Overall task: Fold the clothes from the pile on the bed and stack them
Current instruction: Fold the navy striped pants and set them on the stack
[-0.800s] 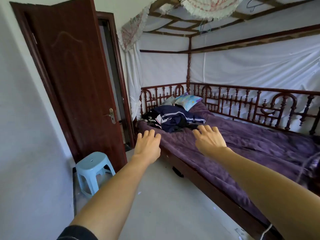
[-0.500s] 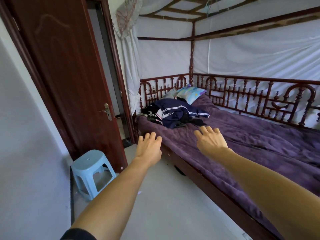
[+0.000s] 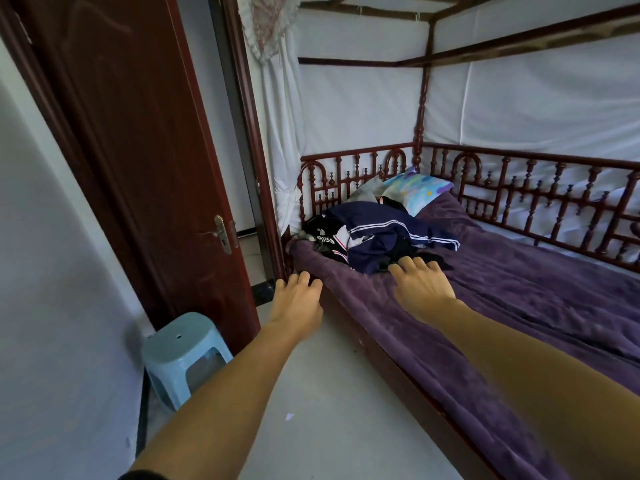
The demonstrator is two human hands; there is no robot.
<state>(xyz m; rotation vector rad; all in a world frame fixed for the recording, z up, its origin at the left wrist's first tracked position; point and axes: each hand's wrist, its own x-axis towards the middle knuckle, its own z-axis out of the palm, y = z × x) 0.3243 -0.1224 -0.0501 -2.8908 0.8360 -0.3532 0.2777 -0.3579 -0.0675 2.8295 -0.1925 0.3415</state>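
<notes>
Now R hand [image 3: 420,289] at clothes pile [image 3: 377,237] edge, L hand [image 3: 298,303] near bed [image 3: 519,306] corner, fingers relaxed, nothing held.

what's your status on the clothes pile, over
Left hand open, empty, off the bed corner. Right hand open at near edge of clothes pile, contact unclear. Pile unfolded, beside pillow. Nothing blocking.

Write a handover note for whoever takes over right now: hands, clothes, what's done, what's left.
Left hand: open, empty, in the air by the near corner of the bed.
Right hand: open, empty, fingertips at the near edge of the clothes pile; contact unclear.
Pile: unsorted heap at the head of the bed, in front of the pillow.
Done: nothing folded, no stack visible.
Left: pick out each garment, fold, stack.
</notes>
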